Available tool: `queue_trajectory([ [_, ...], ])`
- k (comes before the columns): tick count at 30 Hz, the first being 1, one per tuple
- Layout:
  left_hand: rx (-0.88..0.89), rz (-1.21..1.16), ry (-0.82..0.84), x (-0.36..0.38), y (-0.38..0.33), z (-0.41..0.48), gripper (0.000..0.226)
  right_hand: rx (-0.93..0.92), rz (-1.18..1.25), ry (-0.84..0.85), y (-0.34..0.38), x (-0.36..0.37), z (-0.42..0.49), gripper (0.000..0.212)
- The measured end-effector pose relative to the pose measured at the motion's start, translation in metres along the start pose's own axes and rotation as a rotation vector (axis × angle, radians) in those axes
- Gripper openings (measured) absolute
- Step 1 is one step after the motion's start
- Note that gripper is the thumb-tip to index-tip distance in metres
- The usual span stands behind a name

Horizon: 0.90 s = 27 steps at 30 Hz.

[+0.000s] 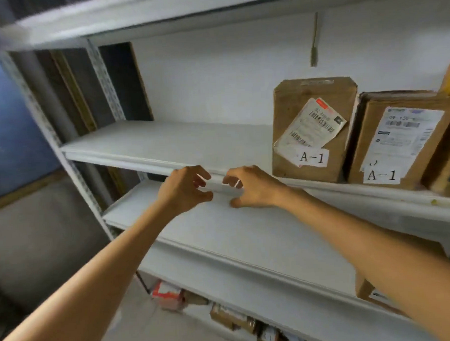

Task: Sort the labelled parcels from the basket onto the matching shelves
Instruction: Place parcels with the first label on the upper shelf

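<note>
Parcels: first A-1 parcel [313,129] and second A-1 parcel [399,140] stand side by side at the right end of the upper shelf [165,142]; basket not in view
Hands: left hand [185,188] and right hand [253,187] hover close together at that shelf's front edge; fingers loosely curled, nothing held
Risk: both parcels sit near the front edge; a right-arm sweep could tip them off; small labels invite a mis-sort
</note>
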State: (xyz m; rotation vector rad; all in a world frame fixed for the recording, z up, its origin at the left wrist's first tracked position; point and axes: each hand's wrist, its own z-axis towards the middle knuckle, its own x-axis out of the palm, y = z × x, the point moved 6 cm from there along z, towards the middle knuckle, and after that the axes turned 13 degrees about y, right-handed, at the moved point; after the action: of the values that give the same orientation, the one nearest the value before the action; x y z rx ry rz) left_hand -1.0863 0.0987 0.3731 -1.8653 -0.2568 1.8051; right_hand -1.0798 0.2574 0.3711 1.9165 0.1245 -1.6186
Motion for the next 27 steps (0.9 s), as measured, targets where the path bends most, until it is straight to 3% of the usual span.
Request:
queue_trajectory([
  [12, -0.744, 0.012, -0.116, 0.014, 0.125, -0.284, 0.038, -0.678, -0.071, 0.425, 0.208, 0.167, 0.012, 0.058],
  [23, -1.215, -0.134, -0.369, 0.047, 0.113, -0.567, 0.043, -1.295, -0.247, 0.703, 0.410, 0.285, -0.148, 0.061],
  [27, -1.339, -0.139, -0.458, 0.068, 0.086, -0.657, 0.030, -1.482, -0.312, 0.784, 0.455, 0.320, -0.230, 0.058],
])
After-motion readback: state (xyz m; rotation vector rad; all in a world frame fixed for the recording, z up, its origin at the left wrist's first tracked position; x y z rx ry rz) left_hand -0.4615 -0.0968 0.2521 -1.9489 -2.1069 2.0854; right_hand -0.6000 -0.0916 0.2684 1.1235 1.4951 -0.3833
